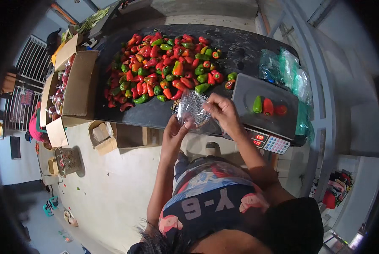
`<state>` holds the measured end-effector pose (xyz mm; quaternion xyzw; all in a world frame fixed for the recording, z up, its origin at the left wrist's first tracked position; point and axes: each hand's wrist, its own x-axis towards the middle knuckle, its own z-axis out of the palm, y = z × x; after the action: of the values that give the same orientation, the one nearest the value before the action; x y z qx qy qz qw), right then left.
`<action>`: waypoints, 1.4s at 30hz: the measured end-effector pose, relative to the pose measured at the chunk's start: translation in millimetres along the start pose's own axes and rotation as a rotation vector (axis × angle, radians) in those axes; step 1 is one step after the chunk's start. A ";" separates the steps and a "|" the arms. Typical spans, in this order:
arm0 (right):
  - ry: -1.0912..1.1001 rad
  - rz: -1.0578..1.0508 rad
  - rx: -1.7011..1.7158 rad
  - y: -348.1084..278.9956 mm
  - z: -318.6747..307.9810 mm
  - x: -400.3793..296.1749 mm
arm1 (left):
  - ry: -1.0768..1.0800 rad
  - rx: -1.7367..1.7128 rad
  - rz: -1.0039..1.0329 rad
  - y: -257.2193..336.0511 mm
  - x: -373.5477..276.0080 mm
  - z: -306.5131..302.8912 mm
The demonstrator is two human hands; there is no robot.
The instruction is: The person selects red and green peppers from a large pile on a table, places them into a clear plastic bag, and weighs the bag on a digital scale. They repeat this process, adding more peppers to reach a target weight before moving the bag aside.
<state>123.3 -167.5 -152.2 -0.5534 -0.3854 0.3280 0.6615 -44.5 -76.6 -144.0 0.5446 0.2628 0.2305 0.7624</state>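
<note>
Between my two hands, just off the table's front edge, is a clear plastic bag (192, 106). A black-and-white pattern shows at it; whether this is printed on the bag or seen through it, I cannot tell. My left hand (176, 131) pinches its lower left edge with the thumb on top. On the right side, my right hand (222, 109) grips the bag between thumb and fingers. Beyond them lies a broad heap of red and green peppers (164, 66). To the right, a digital scale (243, 95) carries a green pepper (257, 104) and two red peppers (268, 106).
Clear and green plastic bags (287, 70) lie at the right end of the black table (237, 41). An open cardboard box (80, 84) of wrapped produce stands at the left. Below are smaller cardboard boxes (129, 136) and a wicker-like basket (69, 161). People are at the far left.
</note>
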 end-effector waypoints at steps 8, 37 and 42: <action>-0.052 -0.019 -0.024 10.2 14.0 -9.1 | 0.035 -0.008 0.086 13.2 16.7 11.4; -0.007 -0.032 -0.246 8.9 -15.7 -13.1 | -0.090 -0.102 -0.142 -5.3 31.9 19.1; 0.064 -0.100 -0.156 5.7 -18.0 -13.9 | 0.028 -0.127 -0.145 -5.4 30.7 32.2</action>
<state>132.2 -187.1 -161.5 -0.5936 -0.4157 0.2454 0.6439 0.0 -81.5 -145.1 0.4716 0.2969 0.1984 0.8063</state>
